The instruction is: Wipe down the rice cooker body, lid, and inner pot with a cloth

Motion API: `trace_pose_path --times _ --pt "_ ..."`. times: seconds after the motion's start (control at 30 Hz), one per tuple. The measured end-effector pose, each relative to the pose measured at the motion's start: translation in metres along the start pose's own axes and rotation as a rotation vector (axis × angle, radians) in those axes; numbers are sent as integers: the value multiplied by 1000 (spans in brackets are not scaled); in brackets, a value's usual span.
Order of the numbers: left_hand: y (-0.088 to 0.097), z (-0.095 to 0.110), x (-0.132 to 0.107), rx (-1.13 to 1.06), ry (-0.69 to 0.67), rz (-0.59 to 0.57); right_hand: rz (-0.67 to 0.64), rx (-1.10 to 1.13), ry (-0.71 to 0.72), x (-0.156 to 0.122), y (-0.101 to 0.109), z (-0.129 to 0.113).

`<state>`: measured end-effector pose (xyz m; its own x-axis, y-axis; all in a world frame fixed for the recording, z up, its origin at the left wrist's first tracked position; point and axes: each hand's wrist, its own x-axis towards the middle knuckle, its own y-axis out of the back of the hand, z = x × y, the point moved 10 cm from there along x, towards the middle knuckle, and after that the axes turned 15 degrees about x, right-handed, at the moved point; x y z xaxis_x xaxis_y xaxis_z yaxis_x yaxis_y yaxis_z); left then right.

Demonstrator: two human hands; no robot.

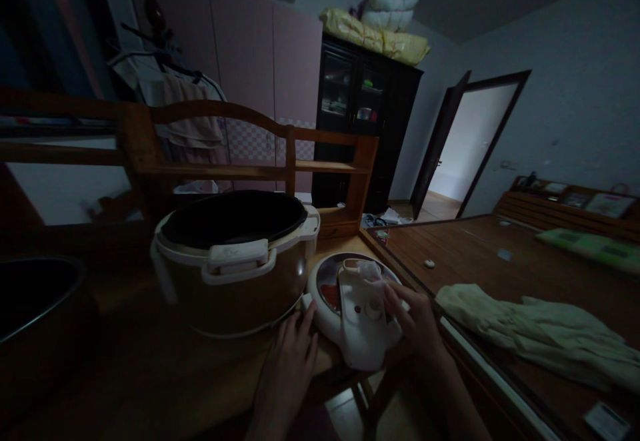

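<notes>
Far left: dark bowl [35, 308] on the counter [150, 368], mostly in shadow.
Next: cooker [233, 268], cream rim, brown body, top open, dark inner pot visible, latch facing the camera.
Left hand [290, 358]: open, palm down on the counter, fingers spread. Tips touch the left rim of the lid [357, 321], just beside the cooker's base.
Lid lies flat at the counter's right front corner, just right of the cooker, between the 2 hands. Its near edge overhangs the counter.
A white handle piece runs across the lid's middle. Reddish patch left of it, too dim to read as a label. Small white wad [370, 271] sits on the far end of the handle piece.
Right hand [417, 318]: rests on the lid's right side, fingers bent onto the handle piece. Can't tell if it grips or only presses.
Right of it: wooden platform [500, 254] with a pale cloth [530, 334] lying crumpled, well apart from the lid.
Bottom right: white card [605, 421], print too small to read.
Back: black cabinet [365, 128], yellow bundles on top.
</notes>
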<state>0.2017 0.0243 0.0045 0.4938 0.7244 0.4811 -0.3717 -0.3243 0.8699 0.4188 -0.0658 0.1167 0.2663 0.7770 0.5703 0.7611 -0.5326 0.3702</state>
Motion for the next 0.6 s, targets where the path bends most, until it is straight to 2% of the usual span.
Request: trace_pose_path --times 0.07,0.13,0.23,0.33,0.4,0.47,0.53,0.6 --pt "-1 -1 0 -8 -4 6 -106 -21 -21 2 -19 3" --pt "-3 -1 -1 -23 -18 12 -144 -54 -79 2 -27 13" --pt "-4 -1 0 -60 -9 15 -123 -60 -147 -1 -22 24" --pt "5 -2 2 -114 50 57 -96 -33 -158 -2 -17 26" --pt "20 -5 2 -161 92 115 -77 -21 -155 -3 -15 27" --pt "42 -6 -3 -221 93 199 -50 -12 -152 -3 -15 28" --pt "68 -4 -15 -257 36 272 -26 -8 -156 -4 -16 29" --pt "87 1 -33 -184 -36 260 -2 -11 -167 -5 -16 32"
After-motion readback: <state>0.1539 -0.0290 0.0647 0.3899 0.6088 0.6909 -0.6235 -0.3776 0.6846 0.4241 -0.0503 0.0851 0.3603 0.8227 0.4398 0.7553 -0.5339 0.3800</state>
